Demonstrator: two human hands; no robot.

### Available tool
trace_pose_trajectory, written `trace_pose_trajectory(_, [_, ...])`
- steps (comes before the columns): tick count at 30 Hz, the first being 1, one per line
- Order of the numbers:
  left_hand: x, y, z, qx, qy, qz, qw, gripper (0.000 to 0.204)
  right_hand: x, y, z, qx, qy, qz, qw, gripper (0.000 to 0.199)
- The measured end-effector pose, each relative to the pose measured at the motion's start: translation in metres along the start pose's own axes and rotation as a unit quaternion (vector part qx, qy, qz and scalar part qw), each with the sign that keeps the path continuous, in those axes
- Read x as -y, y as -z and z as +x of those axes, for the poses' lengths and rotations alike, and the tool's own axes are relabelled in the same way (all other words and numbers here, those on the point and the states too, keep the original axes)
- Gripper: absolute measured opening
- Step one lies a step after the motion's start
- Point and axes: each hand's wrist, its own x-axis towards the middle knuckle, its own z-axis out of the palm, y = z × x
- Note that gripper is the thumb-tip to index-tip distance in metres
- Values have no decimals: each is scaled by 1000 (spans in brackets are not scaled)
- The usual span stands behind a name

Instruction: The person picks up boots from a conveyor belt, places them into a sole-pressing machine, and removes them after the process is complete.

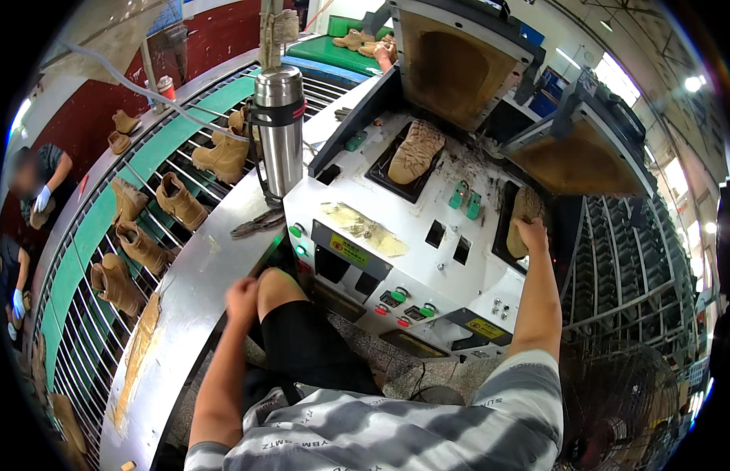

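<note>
A tan boot (526,206) lies sole up in the right bay of a white two-bay press machine (475,275). My right hand (531,235) grips its near end, with the fingers wrapped round it. In the left bay another tan boot (416,154) rests sole up on a black pad, apart from my hands. Above the bays two padded lids (455,67) stand raised. My left hand (241,301) is curled closed beside my bent knee, near the edge of the metal table, and nothing shows in it.
A steel flask (278,133) and dark gloves (257,224) sit on the metal table (200,271). Several tan boots (180,200) stand on a roller conveyor at left. Two people work beyond it; another person's hand (385,55) shows behind the press. Racks (624,267) and a fan (624,400) are at right.
</note>
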Motion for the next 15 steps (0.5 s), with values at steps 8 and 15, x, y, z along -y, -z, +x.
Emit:
trace_pose_trajectory(8, [-141, -179, -123, 541, -229, 20, 809, 32, -182, -63, -156, -313, 136, 372, 863, 19])
trace_pose_trajectory(15, [-180, -259, -172, 535, -305, 54, 786, 25, -256, -106, -246, -198, -412, 695, 554, 45])
